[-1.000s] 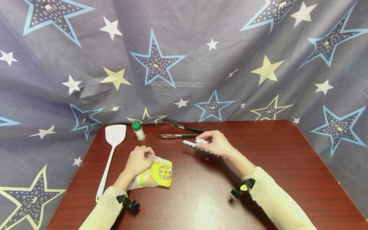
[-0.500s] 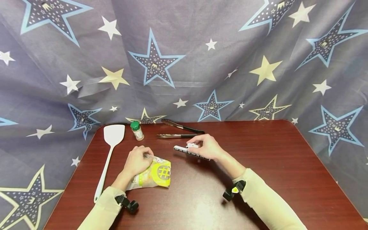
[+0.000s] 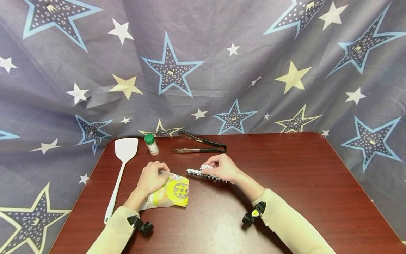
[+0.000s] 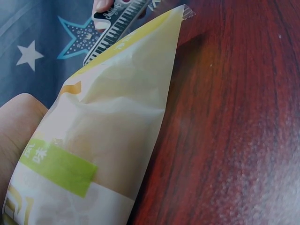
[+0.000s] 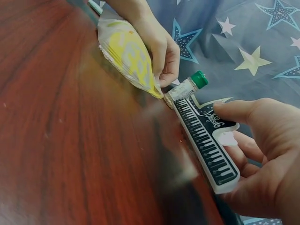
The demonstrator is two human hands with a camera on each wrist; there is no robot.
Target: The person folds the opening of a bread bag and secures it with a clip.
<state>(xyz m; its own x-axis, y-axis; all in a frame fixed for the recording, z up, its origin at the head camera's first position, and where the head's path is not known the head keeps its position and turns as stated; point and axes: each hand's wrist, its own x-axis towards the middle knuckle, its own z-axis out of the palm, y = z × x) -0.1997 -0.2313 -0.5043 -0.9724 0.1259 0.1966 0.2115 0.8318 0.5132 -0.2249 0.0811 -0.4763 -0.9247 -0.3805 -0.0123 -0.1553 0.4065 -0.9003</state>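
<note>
In the head view my left hand point(image 3: 153, 179) pinches the upper edge of a yellow-and-white plastic food bag point(image 3: 178, 191) on the table. My right hand point(image 3: 224, 168) holds a white bag clip point(image 3: 207, 175) printed with black-and-white piano keys, its thumb and fingers on the handle part. The clip is just right of the bag, apart from it. In the right wrist view the keyed face of the clip point(image 5: 206, 145) shows, the thumb on its dark top. The bag point(image 4: 108, 126) fills much of the left wrist view; its contents are hard to make out.
A white spatula point(image 3: 125, 150) lies at the table's left, beside a green-capped seasoning bottle point(image 3: 152, 145). Metal tongs with black handles point(image 3: 213, 144) lie behind the right hand. A star-patterned curtain point(image 3: 203, 70) hangs along the back edge of the brown table point(image 3: 301, 169).
My right hand has brought the clip leftward and nearer to me, closer to the bag. The bend of the tongs now shows. The left hand and bag hold their place.
</note>
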